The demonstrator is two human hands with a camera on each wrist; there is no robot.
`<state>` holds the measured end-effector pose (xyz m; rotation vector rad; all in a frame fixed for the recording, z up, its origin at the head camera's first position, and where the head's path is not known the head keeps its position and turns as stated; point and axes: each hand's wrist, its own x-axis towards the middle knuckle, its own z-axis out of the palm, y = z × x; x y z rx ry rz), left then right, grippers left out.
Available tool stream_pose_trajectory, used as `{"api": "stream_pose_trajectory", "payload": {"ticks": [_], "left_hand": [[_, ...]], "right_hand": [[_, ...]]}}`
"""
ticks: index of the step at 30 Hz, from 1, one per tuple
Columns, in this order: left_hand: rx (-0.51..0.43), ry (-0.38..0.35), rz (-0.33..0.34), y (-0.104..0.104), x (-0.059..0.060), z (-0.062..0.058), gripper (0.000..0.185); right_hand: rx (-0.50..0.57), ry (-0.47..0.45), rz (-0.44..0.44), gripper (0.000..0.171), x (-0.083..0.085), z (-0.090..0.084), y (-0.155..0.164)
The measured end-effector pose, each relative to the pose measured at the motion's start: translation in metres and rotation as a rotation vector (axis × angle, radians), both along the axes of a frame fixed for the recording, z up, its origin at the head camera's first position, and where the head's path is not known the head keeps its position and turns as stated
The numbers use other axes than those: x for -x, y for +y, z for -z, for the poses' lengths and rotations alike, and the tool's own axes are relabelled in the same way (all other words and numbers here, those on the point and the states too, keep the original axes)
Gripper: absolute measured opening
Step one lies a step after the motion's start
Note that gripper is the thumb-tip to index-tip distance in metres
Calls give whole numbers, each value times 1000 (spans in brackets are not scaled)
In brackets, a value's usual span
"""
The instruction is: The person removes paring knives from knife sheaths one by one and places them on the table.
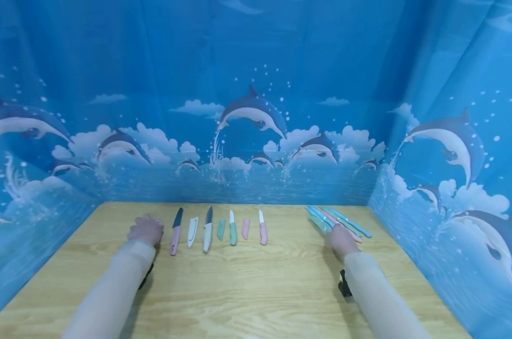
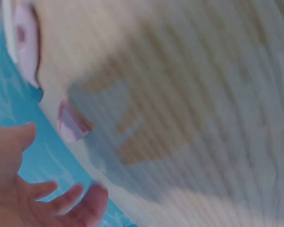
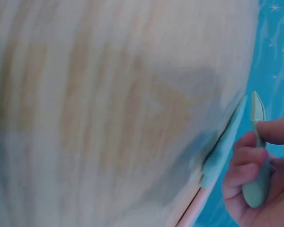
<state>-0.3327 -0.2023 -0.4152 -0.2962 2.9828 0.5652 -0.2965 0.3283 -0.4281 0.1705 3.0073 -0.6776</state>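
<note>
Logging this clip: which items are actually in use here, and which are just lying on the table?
In use: right hand grips a green knife at the long-knife cluster.

Lying about: pink knife nearest the left hand, white sheath, white-handled knife, green sheath, pink sheath.

Four knives (image 1: 175, 233) (three sheaths (image 1: 192, 231))

Bright, even light from above, with soft shadows under both arms. Both wrist views are heavily blurred; the head view bends at its edges.
</note>
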Motion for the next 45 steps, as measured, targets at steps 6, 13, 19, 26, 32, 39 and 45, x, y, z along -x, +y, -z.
{"api": "stream_pose_trajectory", "payload": {"ticks": [6,13,19,26,32,39,45], "left_hand": [[113,145,7,-4,6,-9,81],[152,204,135,18,11,-14,86],[81,196,223,49,7,-14,89],[-16,212,399,86,-9,-13,87],[-13,255,522,120,-29,-14,83],[-55,311,621,147,-39,-5,76],[-91,322,720,164,-50,-9,76]], "right_hand": [[39,-14,18,50,3,-16,-9],[27,4,-13,49,2,-27,-36],[67,32,-49,48,-7,-25,-60],[117,48,-83,41,-15,-16,-85],[137,54,-109,33,-23,-16,-104],[100,124,-216,26,-29,-22,-123],[34,174,-324,21,-38,-30,-135]]}}
